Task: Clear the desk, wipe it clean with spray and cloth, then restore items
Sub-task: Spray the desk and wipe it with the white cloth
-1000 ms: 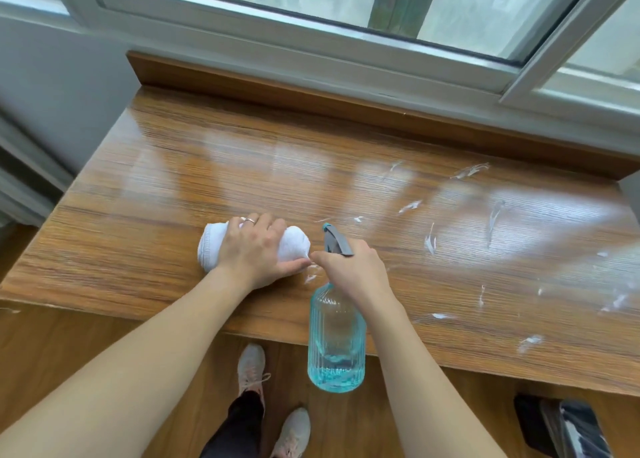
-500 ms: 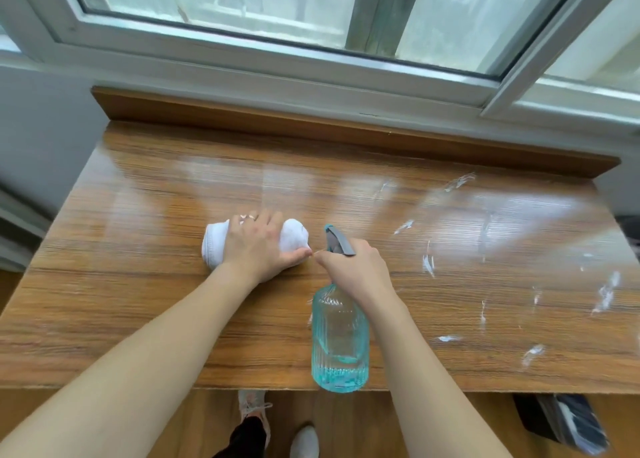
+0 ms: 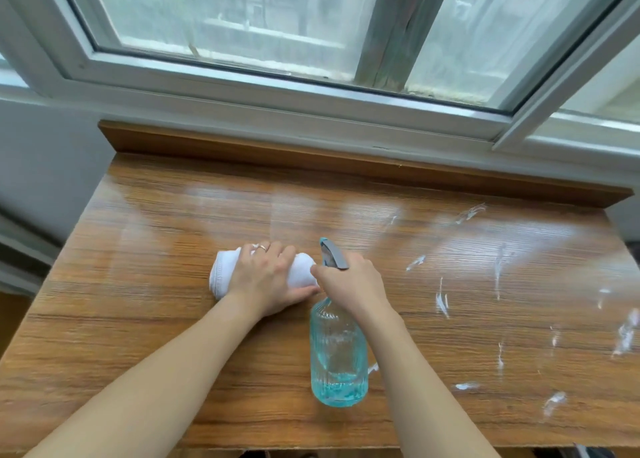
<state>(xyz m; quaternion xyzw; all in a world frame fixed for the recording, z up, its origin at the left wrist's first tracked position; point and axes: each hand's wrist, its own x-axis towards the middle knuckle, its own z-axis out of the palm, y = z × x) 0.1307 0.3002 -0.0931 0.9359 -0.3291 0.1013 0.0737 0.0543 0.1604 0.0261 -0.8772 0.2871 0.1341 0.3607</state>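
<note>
Head view: left grip clutched a rolled white cloth against the wooden surface. Right grip clasped the neck of a blue spray bottle just beside it, white smears streaking the right side.

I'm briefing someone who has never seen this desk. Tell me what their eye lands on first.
First, the two hands at the middle of the wooden desk: the left hand grips a rolled white cloth, and the right hand holds the top of a clear blue spray bottle just beside it. Next, the white smears scattered over the desk's right half, under the window.
</note>
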